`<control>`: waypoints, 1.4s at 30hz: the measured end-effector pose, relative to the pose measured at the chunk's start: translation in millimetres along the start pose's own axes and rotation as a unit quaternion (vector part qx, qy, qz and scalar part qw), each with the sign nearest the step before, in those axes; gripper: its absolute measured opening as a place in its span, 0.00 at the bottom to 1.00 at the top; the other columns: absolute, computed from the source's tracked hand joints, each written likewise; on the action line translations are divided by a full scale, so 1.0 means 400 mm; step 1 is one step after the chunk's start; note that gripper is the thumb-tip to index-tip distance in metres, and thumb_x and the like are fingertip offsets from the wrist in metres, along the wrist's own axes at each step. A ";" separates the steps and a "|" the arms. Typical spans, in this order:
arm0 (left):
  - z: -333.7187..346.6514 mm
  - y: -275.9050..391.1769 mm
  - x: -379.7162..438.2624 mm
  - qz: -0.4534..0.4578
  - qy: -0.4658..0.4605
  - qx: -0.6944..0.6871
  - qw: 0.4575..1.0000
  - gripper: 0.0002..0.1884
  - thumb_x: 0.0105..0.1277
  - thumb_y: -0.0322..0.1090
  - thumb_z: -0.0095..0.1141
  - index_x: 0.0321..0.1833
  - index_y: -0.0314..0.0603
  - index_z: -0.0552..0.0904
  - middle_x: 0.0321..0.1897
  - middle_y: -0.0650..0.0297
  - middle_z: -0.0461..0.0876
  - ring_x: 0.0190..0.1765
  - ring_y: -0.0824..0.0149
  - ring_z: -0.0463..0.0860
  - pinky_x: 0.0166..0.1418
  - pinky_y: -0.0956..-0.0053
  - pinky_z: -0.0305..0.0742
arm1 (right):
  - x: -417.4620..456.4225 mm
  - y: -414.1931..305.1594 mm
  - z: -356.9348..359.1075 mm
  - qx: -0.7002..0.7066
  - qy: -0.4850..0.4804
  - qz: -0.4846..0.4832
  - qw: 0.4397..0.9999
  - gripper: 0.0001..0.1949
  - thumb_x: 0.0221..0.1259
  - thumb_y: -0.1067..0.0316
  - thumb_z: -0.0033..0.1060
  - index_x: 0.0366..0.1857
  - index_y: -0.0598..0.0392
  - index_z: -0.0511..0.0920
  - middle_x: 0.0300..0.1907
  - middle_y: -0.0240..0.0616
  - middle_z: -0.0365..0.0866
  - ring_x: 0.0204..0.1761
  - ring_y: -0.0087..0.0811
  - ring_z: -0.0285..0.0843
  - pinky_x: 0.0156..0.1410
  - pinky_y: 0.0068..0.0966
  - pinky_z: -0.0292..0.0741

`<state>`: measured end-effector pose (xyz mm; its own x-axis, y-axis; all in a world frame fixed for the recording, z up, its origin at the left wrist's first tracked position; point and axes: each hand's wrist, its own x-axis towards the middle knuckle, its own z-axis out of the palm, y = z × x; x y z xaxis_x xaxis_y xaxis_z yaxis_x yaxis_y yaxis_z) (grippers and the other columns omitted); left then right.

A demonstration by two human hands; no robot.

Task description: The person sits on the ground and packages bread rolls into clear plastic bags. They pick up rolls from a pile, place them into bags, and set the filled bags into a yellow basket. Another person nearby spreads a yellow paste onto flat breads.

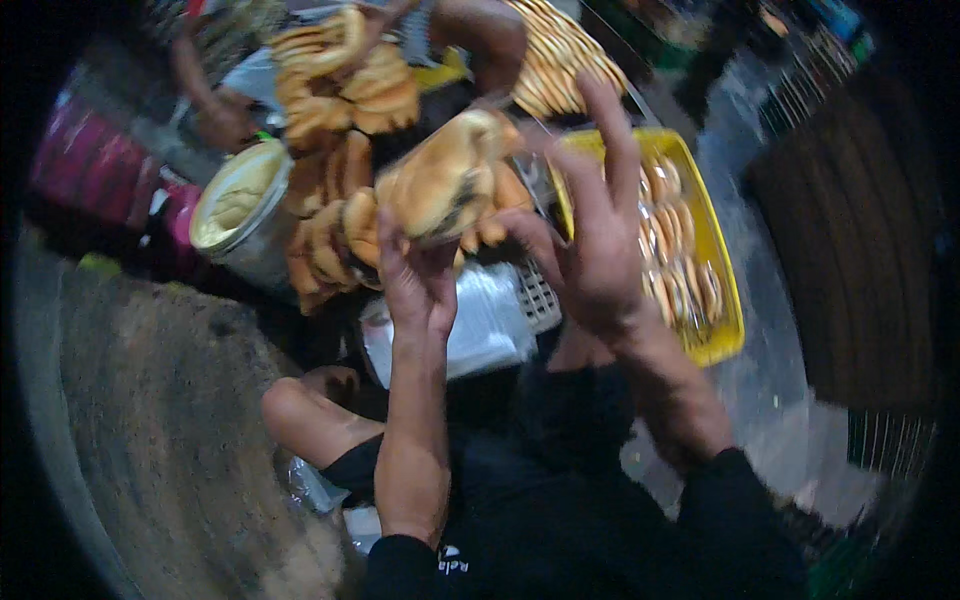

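Note:
My left hand (420, 285) grips a filled bread bun (431, 180), its dark filling showing along the near side. To the right of the bun, my right hand (592, 240) is raised with fingers spread and blurred, holding nothing I can make out. Beneath my hands lies a stack of clear plastic bags (487, 322) beside a white perforated basket (538, 296). Golden bread buns (330, 240) are heaped just left of the held bun. On the right, a yellow tray (724, 277) holds rows of buns (667, 225) that look wrapped in shiny clear plastic.
A tub of pale yellow cream (244, 199) stands at left, with another person's hand (225, 124) just beyond it. More buns (382, 82) are piled at the back. A large tray of buns (562, 56) sits at the far right, near another person's bent limb (487, 41).

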<state>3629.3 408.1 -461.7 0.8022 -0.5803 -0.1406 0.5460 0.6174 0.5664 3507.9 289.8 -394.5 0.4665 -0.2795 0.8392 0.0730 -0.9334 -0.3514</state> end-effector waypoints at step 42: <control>-0.399 0.072 0.080 -0.233 -0.121 0.767 0.585 0.23 0.70 0.39 0.56 0.19 0.33 0.68 0.14 0.72 0.67 0.23 0.77 0.62 0.26 0.75 0.57 | -1.251 0.889 -0.482 -0.216 0.242 0.764 0.558 0.39 0.60 0.45 0.60 0.61 0.72 0.61 0.62 0.61 0.68 0.64 0.50 0.67 0.68 0.38 0.64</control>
<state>3709.2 492.2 -579.6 0.4930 -0.6688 -0.5565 -0.3175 -0.7338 0.6006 3130.4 54.5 -859.4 -0.6067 -0.7538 -0.2522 -0.3523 0.5394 -0.7648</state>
